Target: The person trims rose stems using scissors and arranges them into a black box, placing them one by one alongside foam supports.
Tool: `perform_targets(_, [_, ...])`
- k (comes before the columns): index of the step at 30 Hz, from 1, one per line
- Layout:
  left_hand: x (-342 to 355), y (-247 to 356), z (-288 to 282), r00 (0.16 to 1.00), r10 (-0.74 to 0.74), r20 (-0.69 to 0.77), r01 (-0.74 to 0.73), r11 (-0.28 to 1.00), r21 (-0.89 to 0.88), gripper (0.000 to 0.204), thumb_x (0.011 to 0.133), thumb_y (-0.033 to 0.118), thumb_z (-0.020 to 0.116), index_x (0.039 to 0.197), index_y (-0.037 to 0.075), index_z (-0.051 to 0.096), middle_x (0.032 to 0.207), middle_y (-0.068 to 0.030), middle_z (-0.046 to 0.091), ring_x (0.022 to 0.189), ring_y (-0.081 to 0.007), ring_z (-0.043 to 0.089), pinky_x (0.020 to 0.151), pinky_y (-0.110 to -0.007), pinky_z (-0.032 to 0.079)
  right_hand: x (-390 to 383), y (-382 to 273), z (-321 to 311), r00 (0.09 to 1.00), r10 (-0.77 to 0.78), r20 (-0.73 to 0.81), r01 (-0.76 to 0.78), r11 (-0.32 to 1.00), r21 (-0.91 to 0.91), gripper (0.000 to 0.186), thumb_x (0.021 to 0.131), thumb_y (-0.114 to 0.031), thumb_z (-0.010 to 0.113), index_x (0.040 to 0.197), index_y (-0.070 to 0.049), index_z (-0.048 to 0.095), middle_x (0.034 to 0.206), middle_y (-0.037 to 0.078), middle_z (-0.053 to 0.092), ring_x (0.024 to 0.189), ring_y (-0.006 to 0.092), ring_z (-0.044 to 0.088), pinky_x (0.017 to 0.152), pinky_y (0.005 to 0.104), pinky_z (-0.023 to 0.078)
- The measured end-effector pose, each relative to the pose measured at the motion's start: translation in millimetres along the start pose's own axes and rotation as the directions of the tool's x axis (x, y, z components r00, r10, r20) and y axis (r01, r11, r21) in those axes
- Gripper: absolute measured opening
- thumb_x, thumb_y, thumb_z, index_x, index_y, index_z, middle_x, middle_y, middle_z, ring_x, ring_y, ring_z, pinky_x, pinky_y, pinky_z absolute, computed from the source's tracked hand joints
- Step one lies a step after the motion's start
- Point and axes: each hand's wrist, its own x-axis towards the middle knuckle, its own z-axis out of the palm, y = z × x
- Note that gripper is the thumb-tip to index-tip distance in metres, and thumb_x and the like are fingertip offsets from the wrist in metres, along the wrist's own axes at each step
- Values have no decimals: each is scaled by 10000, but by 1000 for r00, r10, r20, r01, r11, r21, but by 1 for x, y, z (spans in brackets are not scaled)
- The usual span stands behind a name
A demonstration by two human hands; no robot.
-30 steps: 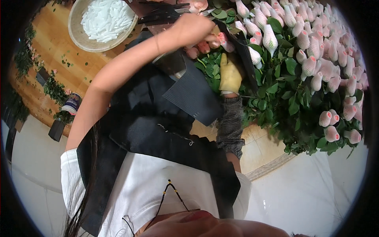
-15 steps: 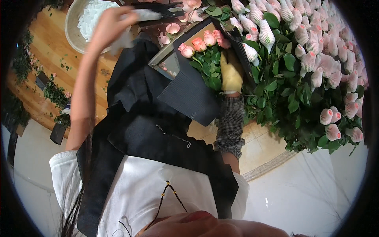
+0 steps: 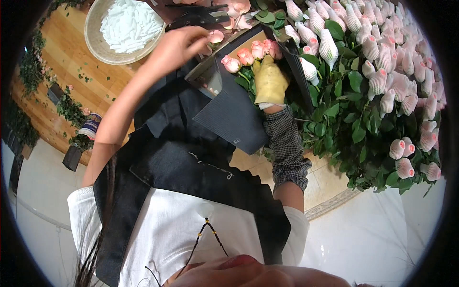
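Pink roses [image 3: 245,57] stand in a row in a box-like dark holder [image 3: 232,117] with a ribbed black flap. My right hand [image 3: 270,81], in a yellow glove, is closed just below the rose heads on the right; the stem in its grip is mostly hidden. Left of the holder, my bare left hand [image 3: 178,48] is smeared by motion, its fingers pointing toward the roses. Whether it holds anything does not show. Beyond it a round bowl [image 3: 89,36] contains a heap of white foam-net sleeves [image 3: 131,26].
Many net-sleeved pink roses [image 3: 382,60] with green leaves crowd the right side. Black-handled shears [image 3: 198,18] and loose petals [image 3: 216,36] lie at the top. A tub [image 3: 90,125] and leafy cuttings [image 3: 67,112] are on the wooden floor at left.
My left hand has come right and down from above the bowl; the white net sleeve seen in it before no longer shows. My gloved right hand has shifted left and up onto the roses.
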Motion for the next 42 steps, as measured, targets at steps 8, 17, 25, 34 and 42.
perform_targets(8, [38,15,59,953,304,-8,-303,946,-120,182,934,139,629,1063,25,687,930,-125,704,869,-279,695,775,-361,538,-37,34,10,901,-264,-345,425,700,574,362,988,-102,561,1350,-93,577,1199,159,675,1028,300,665,887,347,527])
perform_targets(17, [53,26,68,868,414,276,-327,892,-311,180,948,135,621,1079,32,687,974,-92,654,899,-220,643,786,-328,504,-32,44,21,865,-267,-425,468,737,489,247,935,-111,660,1154,-1,682,1119,140,691,995,284,679,848,342,542])
perform_targets(25, [50,46,53,765,505,400,-560,828,27,169,908,201,624,1020,135,731,965,-48,648,826,-238,665,631,-353,503,-23,42,24,783,-296,-547,459,869,186,268,851,-208,728,1042,-24,685,1051,166,677,971,361,647,874,439,509])
perform_targets(34, [50,41,57,884,299,361,-366,921,135,232,930,243,634,1066,69,706,1008,-87,681,849,-277,685,720,-352,525,-20,44,25,722,-382,-577,472,882,8,322,830,-159,698,1116,-17,651,1132,195,650,1061,399,615,941,477,488])
perform_targets(42, [54,46,55,880,297,371,-280,955,-102,254,833,126,719,1056,12,682,879,-68,624,725,-190,634,678,-301,509,-22,50,30,705,-430,-564,499,866,-36,342,833,-135,692,1136,14,643,1130,210,645,1048,412,624,924,492,501])
